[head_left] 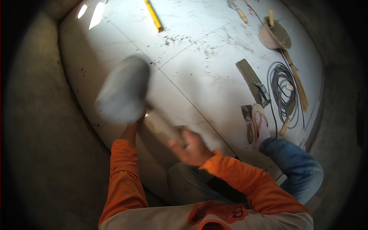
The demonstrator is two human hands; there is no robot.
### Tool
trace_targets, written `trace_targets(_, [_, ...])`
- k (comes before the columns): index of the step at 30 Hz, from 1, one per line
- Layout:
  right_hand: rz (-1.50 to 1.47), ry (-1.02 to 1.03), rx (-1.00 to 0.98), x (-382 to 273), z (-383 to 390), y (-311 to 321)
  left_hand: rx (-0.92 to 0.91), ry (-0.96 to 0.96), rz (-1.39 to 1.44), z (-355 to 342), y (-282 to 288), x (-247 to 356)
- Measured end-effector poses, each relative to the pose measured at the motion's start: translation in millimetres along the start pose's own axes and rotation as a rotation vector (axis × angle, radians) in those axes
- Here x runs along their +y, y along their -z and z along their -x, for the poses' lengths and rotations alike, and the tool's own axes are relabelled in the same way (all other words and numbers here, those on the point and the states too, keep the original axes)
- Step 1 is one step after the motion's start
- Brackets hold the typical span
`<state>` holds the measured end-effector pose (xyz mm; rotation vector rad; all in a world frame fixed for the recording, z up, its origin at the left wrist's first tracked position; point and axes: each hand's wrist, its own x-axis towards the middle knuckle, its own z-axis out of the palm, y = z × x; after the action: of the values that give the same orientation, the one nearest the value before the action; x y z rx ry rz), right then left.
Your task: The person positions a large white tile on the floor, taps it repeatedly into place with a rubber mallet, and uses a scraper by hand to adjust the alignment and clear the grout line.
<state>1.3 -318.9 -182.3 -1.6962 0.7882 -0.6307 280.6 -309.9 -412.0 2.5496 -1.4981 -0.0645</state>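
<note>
A mallet with a big grey head (124, 90) is raised over the pale tiled floor (176, 92), its head blurred by motion. My right hand (193, 148) is closed round the lower end of the mallet's handle (165, 125). Behind the mallet head, my left hand (139, 120) is nearly all hidden, with little more than the wrist showing below it. Its fingers are out of sight, so I cannot tell whether it touches the mallet. Dark joint lines between the tiles run beneath and to the right of the mallet.
By my sandaled foot (262, 124) lie a scraper (248, 122) and a long flat trowel (250, 78). Coiled dark cable (283, 92), a straw brush (299, 86) and a pinkish bowl (268, 36) are farther right. A yellow bar (154, 17) lies far off among dirt crumbs.
</note>
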Motion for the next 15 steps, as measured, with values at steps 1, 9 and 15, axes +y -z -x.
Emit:
trace_targets(1, [-0.145,-0.002,-0.113,-22.5,-6.4,-13.9,0.078,-0.038,0.106,2.7,-4.8,-2.7])
trace_targets(9, [0.383,0.39,-0.494,29.1,-12.4,-60.5,0.025,0.056,-0.157,28.2,15.3,-27.7])
trace_targets(15, [0.262,-0.464,-0.149,38.6,-26.5,-47.0,-0.098,0.168,-0.167,45.9,6.1,-19.4])
